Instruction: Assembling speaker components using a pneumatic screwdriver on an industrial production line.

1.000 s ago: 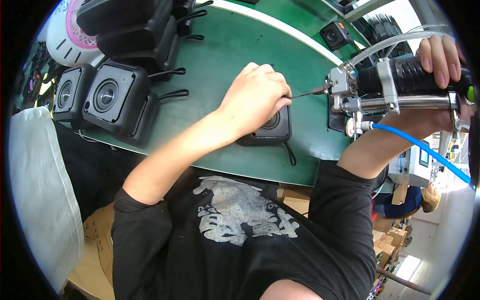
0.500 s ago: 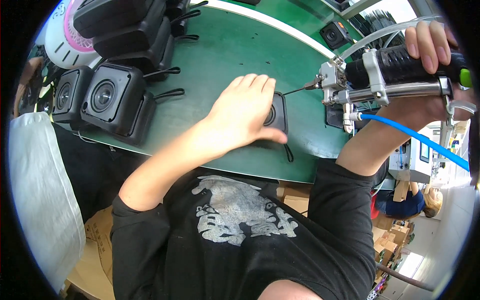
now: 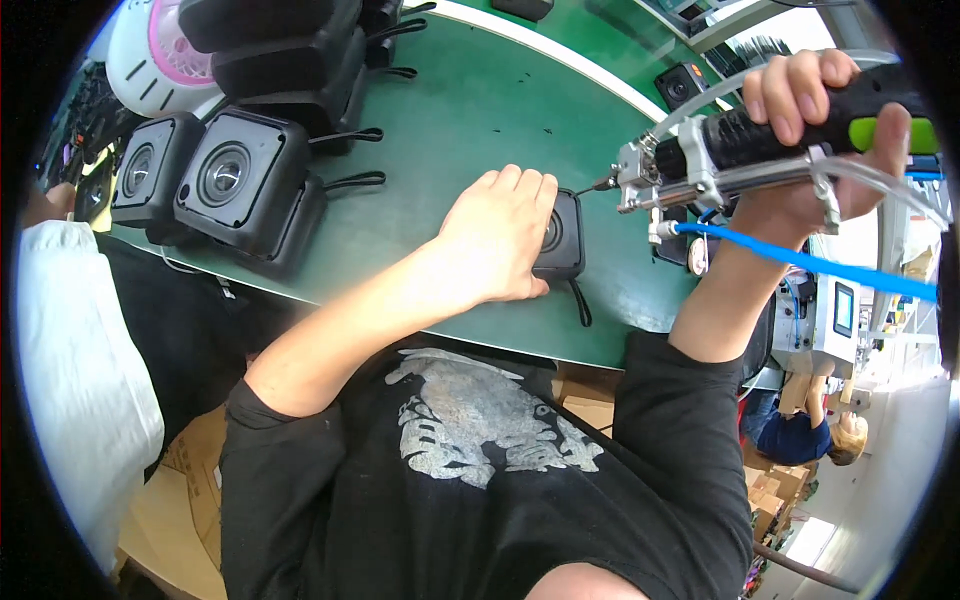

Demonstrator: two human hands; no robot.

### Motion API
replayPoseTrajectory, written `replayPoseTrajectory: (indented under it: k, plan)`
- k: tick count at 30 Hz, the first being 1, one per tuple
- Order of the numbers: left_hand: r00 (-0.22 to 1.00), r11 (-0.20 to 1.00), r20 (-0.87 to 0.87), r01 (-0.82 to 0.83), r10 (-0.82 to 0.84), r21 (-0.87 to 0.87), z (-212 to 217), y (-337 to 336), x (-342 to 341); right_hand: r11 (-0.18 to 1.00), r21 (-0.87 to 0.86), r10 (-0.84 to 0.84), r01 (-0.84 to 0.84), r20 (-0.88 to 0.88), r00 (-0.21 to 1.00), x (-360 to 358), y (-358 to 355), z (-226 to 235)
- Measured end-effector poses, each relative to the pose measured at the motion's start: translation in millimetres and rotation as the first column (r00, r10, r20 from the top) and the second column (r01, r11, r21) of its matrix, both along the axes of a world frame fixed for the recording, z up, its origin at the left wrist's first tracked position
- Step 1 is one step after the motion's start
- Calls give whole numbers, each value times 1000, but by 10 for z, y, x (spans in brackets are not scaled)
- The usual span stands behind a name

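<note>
My left hand (image 3: pixel 500 235) lies over the left part of a small black box speaker (image 3: pixel 568 245), fingers across its far side and thumb at its near side. The speaker rests face up on the green bench; my hand covers much of its round cone, and a strap loop (image 3: pixel 582 303) sticks out at its near edge. In my right hand (image 3: pixel 805 105) is a black powered screwdriver (image 3: pixel 725 145) with a metal clamp frame and a blue hose (image 3: pixel 800 260). The thin bit points left, its tip at the speaker's far right corner; whether they touch I cannot tell.
Several black speakers (image 3: pixel 228 180) stand stacked on the left with strap loops toward me, beside a white and pink fan (image 3: pixel 150 60). Another speaker (image 3: pixel 682 85) sits beyond the bench's pale edge strip (image 3: pixel 560 45). A person in white (image 3: pixel 85 370) is at the left, another (image 3: pixel 800 435) far right.
My left hand has closed its thumb in against the speaker. My right hand has brought the screwdriver left, its bit now at the speaker's corner. The whole view has shifted slightly.
</note>
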State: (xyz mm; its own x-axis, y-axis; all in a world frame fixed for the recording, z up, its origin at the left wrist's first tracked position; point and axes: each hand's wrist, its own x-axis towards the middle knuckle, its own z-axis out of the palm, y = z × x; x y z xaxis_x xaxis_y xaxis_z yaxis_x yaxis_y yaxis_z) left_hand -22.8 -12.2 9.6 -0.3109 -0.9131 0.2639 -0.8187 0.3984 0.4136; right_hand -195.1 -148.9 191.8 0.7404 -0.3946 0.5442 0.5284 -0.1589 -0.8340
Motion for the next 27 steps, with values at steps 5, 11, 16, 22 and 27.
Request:
replayPoseTrajectory:
  k: [5,11,16,22,27]
  plan:
    - [1000,1000,2,-3,3,10,-32,-27,17,995,-36,-96,95,-19,995,84,-1,-22]
    - [998,999,-36,48,-47,14,7,-50,80,997,-30,-70,70,11,997,-36,7,186]
    - [990,980,-142,-47,20,-191,-26,-184,31,980,-119,-130,158,212,969,64,199,200]
    - [997,987,-75,21,-33,-157,123,-344,82,999,-44,6,1,170,985,-131,-2,351]
    - [988,896,-15,-146,154,-419,20,-449,237,983,-40,-162,179,272,949,32,204,119]
